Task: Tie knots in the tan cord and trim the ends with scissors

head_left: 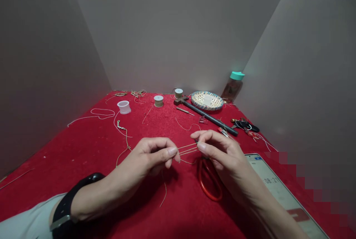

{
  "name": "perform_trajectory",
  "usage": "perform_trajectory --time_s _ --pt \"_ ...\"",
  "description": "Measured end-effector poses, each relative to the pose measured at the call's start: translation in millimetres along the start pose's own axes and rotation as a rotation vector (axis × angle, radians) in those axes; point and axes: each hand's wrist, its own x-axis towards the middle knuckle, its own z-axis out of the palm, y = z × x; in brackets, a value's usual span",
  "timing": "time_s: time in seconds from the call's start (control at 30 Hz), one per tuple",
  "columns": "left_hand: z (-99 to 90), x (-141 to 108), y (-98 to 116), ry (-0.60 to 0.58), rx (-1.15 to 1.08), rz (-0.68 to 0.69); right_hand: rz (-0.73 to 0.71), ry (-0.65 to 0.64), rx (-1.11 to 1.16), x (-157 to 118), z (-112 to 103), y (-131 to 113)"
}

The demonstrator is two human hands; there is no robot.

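Thin tan cord is stretched in several strands between my two hands above the red cloth. My left hand pinches one end of the strands between thumb and fingers, and a loose tail hangs below it. My right hand pinches the other end, thumb against index finger. Under my right hand lie red-handled scissors, their blades mostly hidden. A twisted, knotted piece of cord rests on the cloth beyond my left hand.
A hammer, an awl, cord spools, a white spool and a woven basket lie farther back. Keys, a phone and a bottle are on the right.
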Motion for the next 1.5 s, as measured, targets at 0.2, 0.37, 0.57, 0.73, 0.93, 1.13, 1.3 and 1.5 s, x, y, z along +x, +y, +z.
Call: perform_trajectory --time_s 0.2,0.37,0.57,0.73,0.93,1.13,1.3,1.5 --pt "-2.6 0 5 -0.036 -0.08 -0.061 0.08 -0.077 0.24 2 6 5" --pt "-5.1 0 8 -0.074 -0.164 -0.116 0.117 -0.129 0.3 3 9 7" --pt "-4.2 -2 11 -0.057 -0.223 -0.115 0.109 -0.172 0.186 4 5 6" --pt "-4.0 -4 9 -0.031 -0.194 -0.108 -0.013 -0.097 -0.022 4 0 0" --pt "-1.7 -4 10 -0.023 -0.106 -0.117 -0.049 -0.196 -0.197 -1 8 -7" --pt "1.7 -5 12 -0.015 -0.031 -0.112 -0.063 -0.227 -0.215 -1 14 -5" --pt "2.8 -5 10 -0.001 0.0 -0.106 -0.071 -0.187 -0.2 -4 15 -8" --pt "-1.2 -6 13 0.041 0.08 -0.039 -0.023 -0.239 -0.179 -3 6 -12"
